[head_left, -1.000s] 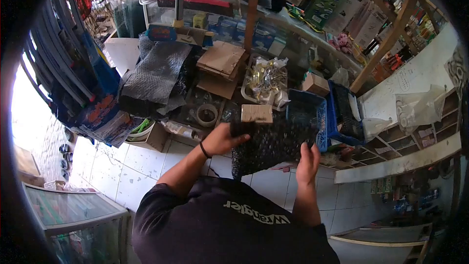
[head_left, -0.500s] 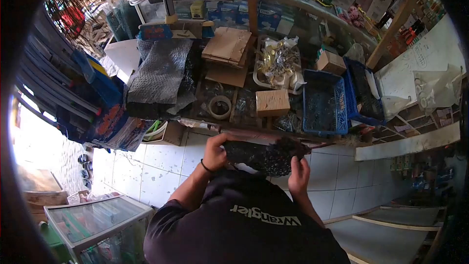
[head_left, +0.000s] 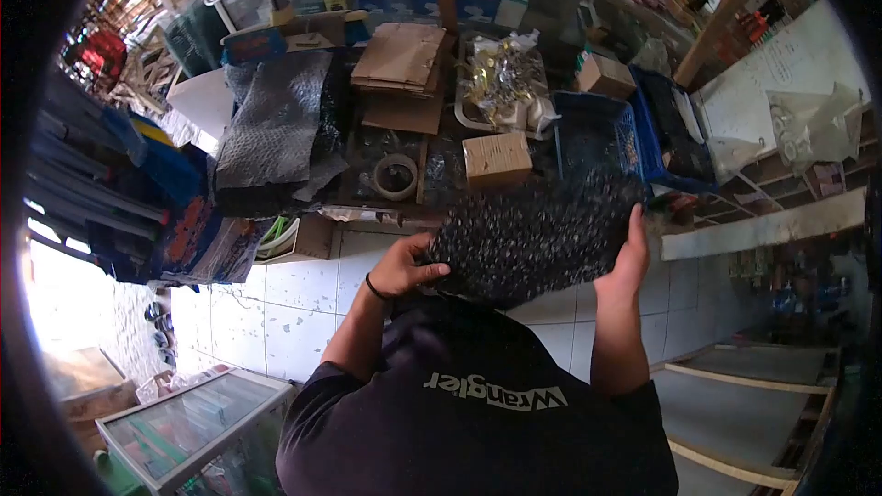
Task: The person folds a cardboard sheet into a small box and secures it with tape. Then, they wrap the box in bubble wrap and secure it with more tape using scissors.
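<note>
A piece of black bubble wrap (head_left: 537,239) is stretched out in front of my chest, its bubbly face catching the light. My left hand (head_left: 402,268) grips its left end, thumb lying on top. At the opposite end my right hand (head_left: 628,253) holds the edge, thumb pointing up and the other fingers hidden behind the wrap. The sheet covers part of the table's front edge and the near end of a blue basket (head_left: 597,133).
On the table lie more bubble wrap (head_left: 276,119), flat cardboard pieces (head_left: 400,57), a tape roll (head_left: 395,176), a small cardboard box (head_left: 497,159) and a white tray (head_left: 462,115) of metal parts. A glass case (head_left: 197,418) stands behind at lower left.
The bubble wrap has gone from bunched up to spread wide. My right hand has moved up and to the right, away from my left hand. The camera view has shifted slightly.
</note>
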A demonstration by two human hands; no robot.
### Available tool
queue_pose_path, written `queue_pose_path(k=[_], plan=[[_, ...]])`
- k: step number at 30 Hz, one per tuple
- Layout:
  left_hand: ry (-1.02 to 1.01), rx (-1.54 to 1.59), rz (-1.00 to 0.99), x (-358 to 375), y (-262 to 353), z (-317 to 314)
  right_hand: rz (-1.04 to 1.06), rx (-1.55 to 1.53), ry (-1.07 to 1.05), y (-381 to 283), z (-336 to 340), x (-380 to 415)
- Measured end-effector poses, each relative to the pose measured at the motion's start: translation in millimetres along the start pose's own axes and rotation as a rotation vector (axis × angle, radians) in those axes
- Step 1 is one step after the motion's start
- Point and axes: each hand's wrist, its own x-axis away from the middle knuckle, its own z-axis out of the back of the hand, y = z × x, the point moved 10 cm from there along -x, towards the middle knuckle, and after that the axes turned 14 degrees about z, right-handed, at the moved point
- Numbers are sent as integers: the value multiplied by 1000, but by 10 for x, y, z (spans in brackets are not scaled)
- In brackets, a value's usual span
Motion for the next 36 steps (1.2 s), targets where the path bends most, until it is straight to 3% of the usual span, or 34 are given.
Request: queue_pose_path(k=[4, 5, 11, 14, 17, 20, 22, 27, 30, 33, 36], plan=[[69, -185, 28, -113, 148, -21, -8, -115, -69, -92, -173, -229], [46, -62, -16, -188, 61, -13, -11, -124, -74, -68, -150, -298], [204, -33, -36, -182, 57, 83, -65, -29, -48, 23, -100, -331], [377, -495, 67, -136, 147, 120, -78, -36, -137, 146, -104, -326], [478, -679, -161, -127, 264, 114, -57, -26, -212, 294, -77, -251], [466, -772, -52, -245, 22, 227, -89, -8, -245, 385, -37, -75], [309, -651, -96, -239, 65, 119, -64, -71, -363, 502, -23, -17], [-106, -70, -19, -279, 139, -155, -173, -3, -328, 745, 259, -80], [-291, 193, 48, -306, 81, -205, -30, 120, -292, 717, 401, -246], [115, 724, 341, -577, -617, 199, 130, 278, -335, 641, 375, -299], [175, 526, 126, -462, 181, -60, 170, 469, -436, 708, 425, -331]])
